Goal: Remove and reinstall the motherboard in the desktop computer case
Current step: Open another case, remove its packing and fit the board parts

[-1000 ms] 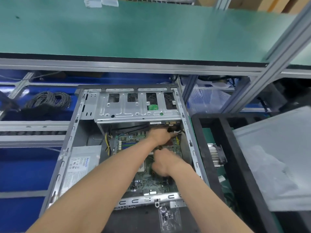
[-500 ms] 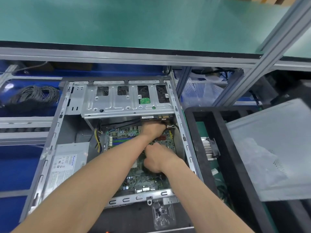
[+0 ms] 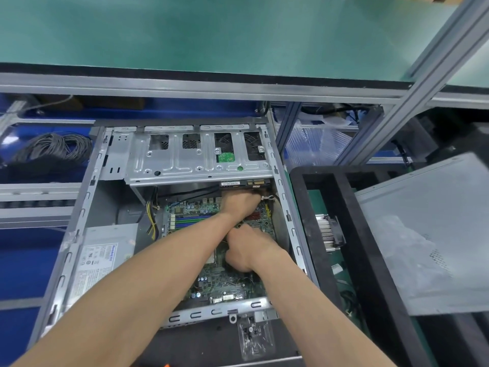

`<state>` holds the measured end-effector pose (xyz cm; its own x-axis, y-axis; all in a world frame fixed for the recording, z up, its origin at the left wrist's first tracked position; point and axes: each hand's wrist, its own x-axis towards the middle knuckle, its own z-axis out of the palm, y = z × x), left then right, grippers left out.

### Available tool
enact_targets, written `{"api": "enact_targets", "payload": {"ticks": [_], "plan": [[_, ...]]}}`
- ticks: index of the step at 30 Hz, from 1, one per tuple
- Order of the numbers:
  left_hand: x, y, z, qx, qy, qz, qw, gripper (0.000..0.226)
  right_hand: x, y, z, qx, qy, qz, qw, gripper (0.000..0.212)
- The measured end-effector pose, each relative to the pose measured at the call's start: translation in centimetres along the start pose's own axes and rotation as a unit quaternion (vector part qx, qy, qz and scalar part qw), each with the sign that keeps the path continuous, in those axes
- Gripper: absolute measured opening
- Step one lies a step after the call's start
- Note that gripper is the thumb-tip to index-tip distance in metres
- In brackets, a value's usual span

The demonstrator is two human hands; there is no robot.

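small clear bag (image 3: 256,339) of small dark parts lies just before the case | open computer case (image 3: 87,205) holds motherboard (image 3: 227,286) flat on its floor, power supply (image 3: 102,256) beside | right hand (image 3: 247,251) curled over board's middle, grasp hidden | left hand (image 3: 242,203) curled under drive cage (image 3: 195,157), fingers hidden | black tray (image 3: 321,207) holds heatsink (image 3: 329,233)

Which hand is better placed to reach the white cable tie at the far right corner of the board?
Left. The left hand is already beside the cable tie; the right hand sits nearer, mid-board.
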<state>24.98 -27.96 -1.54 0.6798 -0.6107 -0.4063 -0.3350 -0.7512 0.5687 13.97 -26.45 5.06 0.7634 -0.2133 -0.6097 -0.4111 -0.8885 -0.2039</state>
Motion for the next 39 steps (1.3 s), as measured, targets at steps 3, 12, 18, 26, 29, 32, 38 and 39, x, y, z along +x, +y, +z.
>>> {"api": "enact_targets", "payload": {"ticks": [3, 12, 18, 26, 29, 32, 38, 39], "plan": [[-0.2, 0.1, -0.1, -0.013, 0.006, 0.004, 1.000, 0.042, 0.0, 0.0, 0.1, -0.001, 0.000, -0.002, 1.000, 0.030], [-0.6, 0.6, -0.6, -0.053, 0.026, 0.034, 0.998, 0.033, 0.1, 0.2, 0.2, 0.002, 0.000, -0.004, 1.000, 0.028], [-1.0, 0.0, -0.7, -0.010, 0.059, 0.020, 0.998, 0.043, 0.1, 0.0, 0.0, -0.003, -0.002, -0.001, 1.000, 0.034], [-0.6, -0.7, -2.1, 0.029, -0.006, 0.021, 0.999, 0.034, -0.2, -0.1, -0.2, -0.009, 0.002, -0.015, 1.000, 0.007], [-1.5, 0.0, -2.5, 0.086, -0.084, 0.053, 0.991, 0.034, 0.0, -0.1, -0.1, -0.008, 0.010, -0.009, 1.000, 0.023], [-2.0, 0.1, -1.9, 0.054, -0.064, 0.120, 0.989, 0.032, 0.0, -0.1, 0.1, -0.012, 0.013, -0.006, 1.000, 0.028], [-1.4, -0.3, -0.4, 0.008, -0.014, 0.131, 0.991, 0.025, 0.1, -0.1, 0.3, -0.007, 0.017, -0.004, 1.000, 0.031], [-1.4, -0.4, -0.3, -0.004, -0.010, 0.128, 0.992, 0.025, 0.1, -0.1, 0.3, -0.007, 0.016, -0.004, 1.000, 0.032]]}}
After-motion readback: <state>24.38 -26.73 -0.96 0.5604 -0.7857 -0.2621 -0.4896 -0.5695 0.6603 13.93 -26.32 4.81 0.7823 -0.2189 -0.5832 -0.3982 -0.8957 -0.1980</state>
